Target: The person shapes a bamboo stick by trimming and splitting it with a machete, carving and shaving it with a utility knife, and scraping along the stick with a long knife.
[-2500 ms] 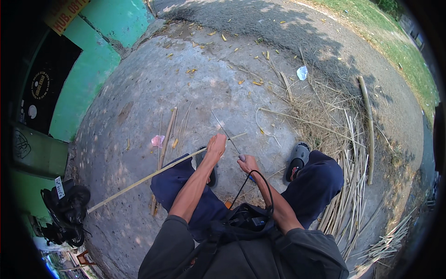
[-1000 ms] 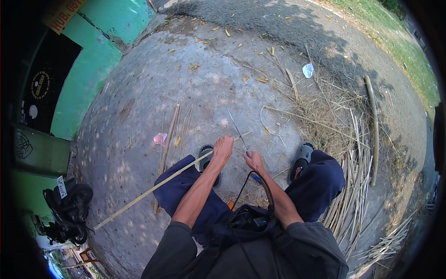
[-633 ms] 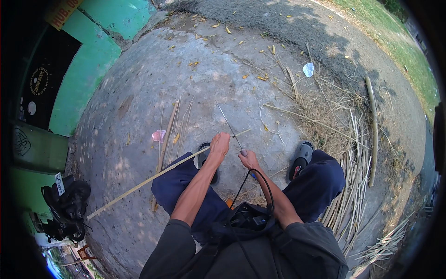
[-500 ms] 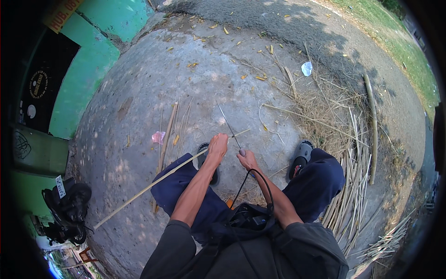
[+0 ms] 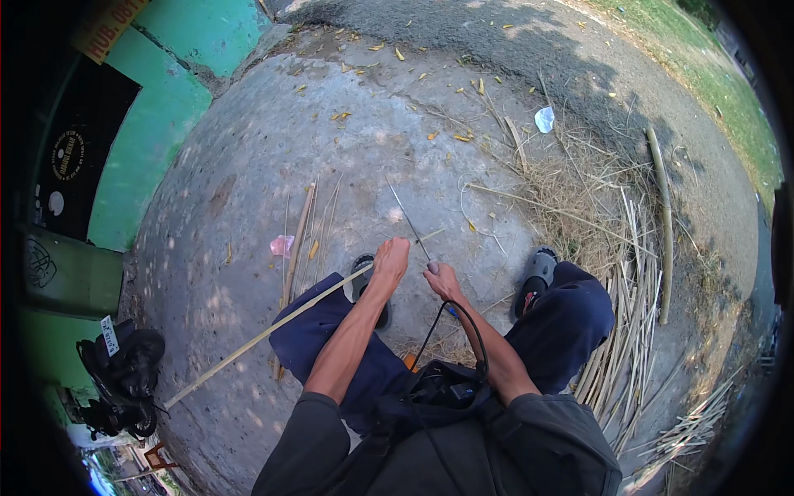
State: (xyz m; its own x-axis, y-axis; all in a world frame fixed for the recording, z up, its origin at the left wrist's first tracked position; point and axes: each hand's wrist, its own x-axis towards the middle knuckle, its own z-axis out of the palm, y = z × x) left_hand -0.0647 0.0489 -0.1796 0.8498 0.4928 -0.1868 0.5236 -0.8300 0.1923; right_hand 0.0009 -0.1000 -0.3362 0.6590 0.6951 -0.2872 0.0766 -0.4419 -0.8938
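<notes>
My left hand (image 5: 391, 258) is closed round a long pale bamboo strip (image 5: 256, 341) near its far end. The strip slants across my left thigh, and its other end reaches down to the lower left. A short tip of it pokes out past my fist to the right. In my right hand (image 5: 444, 281) is the handle of a long thin-bladed knife (image 5: 405, 212), its blade pointing up and to the left. The blade crosses the strip's tip just right of my left fist; whether it cuts in, I cannot tell.
Bamboo strips (image 5: 628, 331) lie in a heap by my right leg, beside fibrous shavings (image 5: 579, 202) and a thick pole (image 5: 662, 223). More thin strips (image 5: 302, 240) and a pink scrap (image 5: 282, 245) lie left of my left foot. A motorbike (image 5: 124, 372) stands at the far left.
Almost nothing differs. My left hand and the strip have shifted very slightly, and the knife blade has moved a touch to the right.
</notes>
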